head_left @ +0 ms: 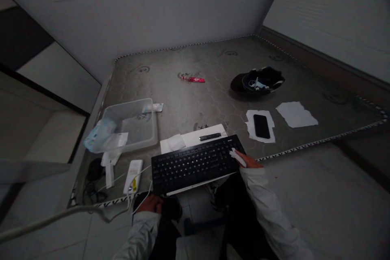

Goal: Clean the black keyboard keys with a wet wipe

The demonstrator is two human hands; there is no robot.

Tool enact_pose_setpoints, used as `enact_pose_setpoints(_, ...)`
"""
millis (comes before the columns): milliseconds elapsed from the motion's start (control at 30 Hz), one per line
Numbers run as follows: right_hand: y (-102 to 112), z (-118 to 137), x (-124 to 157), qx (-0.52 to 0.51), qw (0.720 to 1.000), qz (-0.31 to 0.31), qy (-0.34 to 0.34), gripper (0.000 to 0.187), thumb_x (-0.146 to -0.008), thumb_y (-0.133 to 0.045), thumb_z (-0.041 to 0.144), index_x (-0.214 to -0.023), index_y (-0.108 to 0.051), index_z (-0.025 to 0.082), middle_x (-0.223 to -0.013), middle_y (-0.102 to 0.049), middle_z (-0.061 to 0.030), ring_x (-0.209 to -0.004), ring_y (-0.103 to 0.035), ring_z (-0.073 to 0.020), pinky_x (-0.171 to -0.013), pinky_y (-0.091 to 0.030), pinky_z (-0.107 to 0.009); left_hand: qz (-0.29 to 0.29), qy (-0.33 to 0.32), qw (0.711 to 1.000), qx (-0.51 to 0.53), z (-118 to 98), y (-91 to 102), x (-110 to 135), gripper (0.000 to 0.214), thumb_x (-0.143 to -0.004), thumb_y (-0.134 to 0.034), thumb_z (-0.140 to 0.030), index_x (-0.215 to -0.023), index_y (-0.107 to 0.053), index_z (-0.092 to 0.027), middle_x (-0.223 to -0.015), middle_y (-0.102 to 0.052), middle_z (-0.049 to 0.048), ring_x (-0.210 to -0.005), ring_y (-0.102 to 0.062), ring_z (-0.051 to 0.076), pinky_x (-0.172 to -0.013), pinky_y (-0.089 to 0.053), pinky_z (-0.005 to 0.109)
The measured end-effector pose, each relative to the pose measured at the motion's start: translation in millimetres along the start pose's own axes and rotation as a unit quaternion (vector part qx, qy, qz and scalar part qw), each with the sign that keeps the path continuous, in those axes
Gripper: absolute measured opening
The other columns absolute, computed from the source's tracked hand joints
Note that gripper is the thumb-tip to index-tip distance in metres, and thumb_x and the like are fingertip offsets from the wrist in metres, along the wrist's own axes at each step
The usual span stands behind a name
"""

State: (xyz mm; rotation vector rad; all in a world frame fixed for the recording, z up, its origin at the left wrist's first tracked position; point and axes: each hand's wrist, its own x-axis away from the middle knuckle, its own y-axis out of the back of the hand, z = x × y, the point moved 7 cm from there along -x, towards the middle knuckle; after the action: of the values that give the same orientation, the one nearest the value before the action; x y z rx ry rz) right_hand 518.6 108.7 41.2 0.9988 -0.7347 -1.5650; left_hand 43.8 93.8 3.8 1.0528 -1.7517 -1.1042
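A black wireless keyboard (195, 164) lies across my lap at the edge of a bare mattress (183, 101). My right hand (247, 160) sits on its right end, pinching a white cloth (237, 157) against the keys. My left hand (150, 204) rests below the keyboard's lower left corner, apparently on my thigh, with a thin white cable (142, 183) running close by. Its fingers are partly hidden in the shadow.
On the mattress are a clear plastic tub (131, 124), a white charger (133, 176), a black phone on white paper (261, 126), a black cap (257, 82), a red wrapper (191, 79) and a black computer mouse (95, 169). A wall bounds the far side.
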Motion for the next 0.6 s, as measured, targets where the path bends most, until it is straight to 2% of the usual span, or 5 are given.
enact_pose_setpoints(133,16.2,4.6,-34.7,0.021,0.995,-0.068,-0.067,0.037,-0.080,-0.051,0.026,-0.111,-0.071,0.026,-0.098,-0.071,-0.0063,-0.088,-0.066,-0.0235,-0.077,-0.054,-0.035,-0.024,-0.025,0.999,-0.001,-5.7,5.7,1.0,0.026,-0.080,-0.043,-0.015,-0.079,-0.068,-0.024,-0.085,-0.068,0.0010,-0.085,-0.064,0.016,-0.082,-0.050,0.027)
enact_pose_setpoints(267,-0.1,3.9,-59.2,0.053,0.997,-0.023,-0.055,0.033,-0.076,-0.053,0.018,-0.098,-0.076,0.025,-0.086,-0.070,-0.0068,-0.079,-0.064,-0.0221,-0.072,-0.052,-0.032,-0.014,-0.015,1.000,0.017,-4.1,4.9,0.6,0.027,-0.080,-0.042,-0.015,-0.079,-0.068,-0.024,-0.086,-0.069,0.0018,-0.085,-0.064,0.017,-0.081,-0.050,0.028)
enact_pose_setpoints(333,-8.2,-0.1,-61.5,0.070,0.997,-0.001,-0.030,0.033,-0.076,-0.052,0.017,-0.096,-0.077,0.026,-0.082,-0.069,-0.0066,-0.075,-0.062,-0.0214,-0.070,-0.051,-0.031,-0.012,-0.009,0.999,0.034,-3.1,4.1,0.7,0.027,-0.079,-0.042,-0.015,-0.078,-0.068,-0.024,-0.086,-0.069,0.0019,-0.085,-0.064,0.018,-0.082,-0.050,0.029)
enact_pose_setpoints(433,-9.0,-4.1,-54.6,0.083,0.997,-0.006,-0.002,0.034,-0.080,-0.049,0.018,-0.098,-0.077,0.028,-0.081,-0.068,-0.0063,-0.075,-0.061,-0.0211,-0.070,-0.050,-0.031,-0.023,-0.003,0.999,0.043,-0.8,3.4,1.3,0.027,-0.079,-0.043,-0.016,-0.078,-0.068,-0.024,-0.086,-0.069,0.0021,-0.085,-0.064,0.018,-0.081,-0.050,0.029)
enact_pose_setpoints(600,-2.1,-2.9,-48.1,0.053,0.998,-0.016,-0.021,0.032,-0.082,-0.051,0.030,-0.101,-0.077,0.028,-0.081,-0.068,-0.0062,-0.076,-0.062,-0.0216,-0.073,-0.051,-0.031,-0.027,-0.023,0.999,0.039,1.7,-3.0,1.6,0.028,-0.080,-0.042,-0.016,-0.078,-0.069,-0.024,-0.084,-0.068,0.0025,-0.083,-0.063,0.017,-0.080,-0.050,0.028)
